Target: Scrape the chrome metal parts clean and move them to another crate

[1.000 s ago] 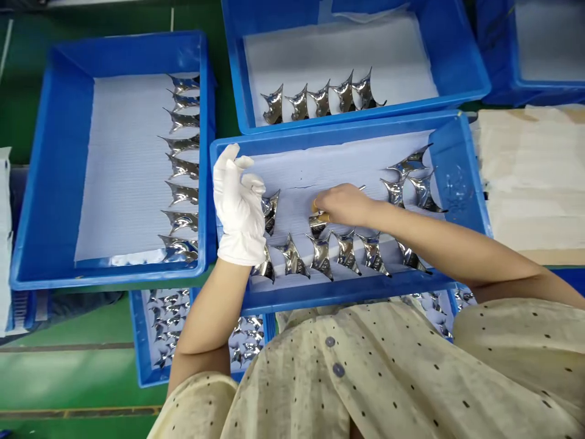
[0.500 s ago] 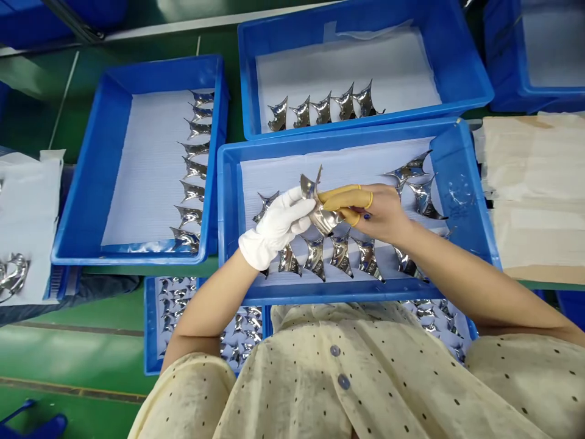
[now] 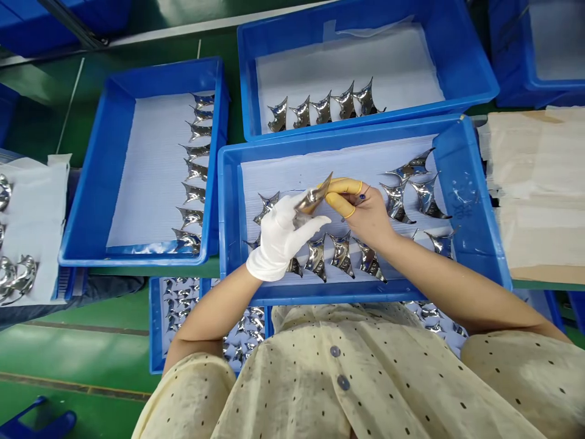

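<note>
My left hand (image 3: 278,235), in a white glove, and my right hand (image 3: 363,207), with yellow finger cots, both grip one shiny pointed metal piece (image 3: 314,196) above the near blue tray (image 3: 228,207). The piece lies tilted between the fingertips. Below the hands a row of the same metal pieces (image 3: 340,255) stands on the tray's white liner. More metal pieces (image 3: 411,183) lie at the tray's right side.
A left blue tray (image 3: 114,110) holds a column of pieces along its right wall. A far blue tray (image 3: 470,73) holds a short row. A lower tray (image 3: 158,329) of pieces sits under my arms. Beige sheets (image 3: 534,183) are stacked at right.
One second ago my right hand reached into the tray and my left hand was raised, open. Both hands then took the piece up and have since turned it flatter.
</note>
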`<state>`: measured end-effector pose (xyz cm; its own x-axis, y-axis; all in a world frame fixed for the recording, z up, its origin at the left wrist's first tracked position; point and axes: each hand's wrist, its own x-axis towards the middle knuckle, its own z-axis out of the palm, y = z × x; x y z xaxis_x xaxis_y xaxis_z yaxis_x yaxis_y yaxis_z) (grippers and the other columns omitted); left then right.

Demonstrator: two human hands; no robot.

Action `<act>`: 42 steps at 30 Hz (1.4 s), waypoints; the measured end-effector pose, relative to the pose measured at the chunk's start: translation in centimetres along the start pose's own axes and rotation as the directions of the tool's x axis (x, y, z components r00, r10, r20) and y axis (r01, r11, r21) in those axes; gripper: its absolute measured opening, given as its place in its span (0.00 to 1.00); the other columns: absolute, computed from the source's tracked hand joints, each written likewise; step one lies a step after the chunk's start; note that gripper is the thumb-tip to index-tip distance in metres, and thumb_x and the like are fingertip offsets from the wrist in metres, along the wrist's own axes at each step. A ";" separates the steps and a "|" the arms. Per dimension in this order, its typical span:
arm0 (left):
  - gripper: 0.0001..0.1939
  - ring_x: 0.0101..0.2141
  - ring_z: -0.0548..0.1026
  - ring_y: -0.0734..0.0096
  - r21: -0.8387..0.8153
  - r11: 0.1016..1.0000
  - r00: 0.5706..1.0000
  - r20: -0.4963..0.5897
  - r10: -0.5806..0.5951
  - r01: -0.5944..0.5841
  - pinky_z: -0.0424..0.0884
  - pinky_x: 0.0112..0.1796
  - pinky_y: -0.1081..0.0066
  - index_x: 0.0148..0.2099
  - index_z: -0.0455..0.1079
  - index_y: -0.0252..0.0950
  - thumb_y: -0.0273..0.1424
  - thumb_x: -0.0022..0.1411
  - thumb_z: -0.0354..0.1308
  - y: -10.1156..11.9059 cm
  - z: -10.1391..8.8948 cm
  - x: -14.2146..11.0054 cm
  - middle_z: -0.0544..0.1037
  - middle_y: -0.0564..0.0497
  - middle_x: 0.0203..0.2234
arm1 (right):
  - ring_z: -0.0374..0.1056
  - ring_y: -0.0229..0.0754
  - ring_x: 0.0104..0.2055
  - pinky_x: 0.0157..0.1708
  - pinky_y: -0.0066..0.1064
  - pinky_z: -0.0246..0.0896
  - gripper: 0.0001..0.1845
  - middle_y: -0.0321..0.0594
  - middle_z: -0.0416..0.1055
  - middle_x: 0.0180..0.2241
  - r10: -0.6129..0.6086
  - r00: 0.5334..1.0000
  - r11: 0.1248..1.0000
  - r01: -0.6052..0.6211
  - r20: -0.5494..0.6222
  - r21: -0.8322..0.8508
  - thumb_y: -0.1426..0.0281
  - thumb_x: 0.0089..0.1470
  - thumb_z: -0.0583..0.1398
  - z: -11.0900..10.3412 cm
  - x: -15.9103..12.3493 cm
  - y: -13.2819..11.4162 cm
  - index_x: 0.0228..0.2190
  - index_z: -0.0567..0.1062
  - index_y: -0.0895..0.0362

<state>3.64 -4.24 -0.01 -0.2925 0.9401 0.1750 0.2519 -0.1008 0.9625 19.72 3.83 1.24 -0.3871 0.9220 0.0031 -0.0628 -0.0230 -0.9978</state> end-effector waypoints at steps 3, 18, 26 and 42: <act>0.25 0.33 0.80 0.65 0.092 0.982 0.986 0.000 0.166 -0.165 0.78 0.42 0.65 0.53 0.79 0.43 0.46 0.56 0.76 -0.4 0.0 0.0 0.82 0.50 0.35 | 0.77 0.40 0.38 0.41 0.33 0.75 0.23 0.40 0.83 0.38 0.046 0.999 0.999 -0.046 0.006 -0.008 0.47 0.51 0.73 -0.1 -0.1 0.3 0.34 0.84 0.54; 0.22 0.28 0.76 0.72 0.369 0.766 0.811 -0.054 0.583 -0.526 0.74 0.35 0.70 0.58 0.76 0.40 0.48 0.70 0.65 -1.7 0.5 0.5 0.80 0.54 0.31 | 0.80 0.44 0.47 0.52 0.40 0.77 0.14 0.40 0.84 0.45 -0.073 0.997 0.997 0.073 0.020 0.014 0.54 0.58 0.71 -0.1 -0.4 0.6 0.39 0.86 0.50; 0.27 0.24 0.73 0.73 0.183 0.918 0.931 -0.032 0.362 -0.351 0.73 0.32 0.69 0.59 0.75 0.43 0.48 0.63 0.71 -1.6 0.3 -0.4 0.75 0.58 0.26 | 0.79 0.41 0.41 0.46 0.35 0.77 0.19 0.41 0.84 0.41 -0.070 0.996 0.997 0.071 0.051 -0.005 0.51 0.57 0.71 0.2 -0.4 0.6 0.37 0.84 0.54; 0.19 0.28 0.71 0.70 -0.046 0.986 0.987 0.038 0.159 -0.157 0.69 0.36 0.65 0.32 0.72 0.40 0.42 0.77 0.57 -0.1 -0.8 0.9 0.69 0.55 0.20 | 0.50 0.28 0.21 0.21 0.27 0.52 0.21 0.35 0.78 0.41 -0.176 0.963 0.979 0.193 0.204 -0.066 0.62 0.59 0.70 -1.0 -0.8 -1.0 0.53 0.78 0.48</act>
<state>2.59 -3.64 0.27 -0.2131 0.9239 0.3179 0.2519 -0.2624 0.9315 21.06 3.48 2.17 -0.5495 0.8130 0.1924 -0.0757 0.1809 -0.9806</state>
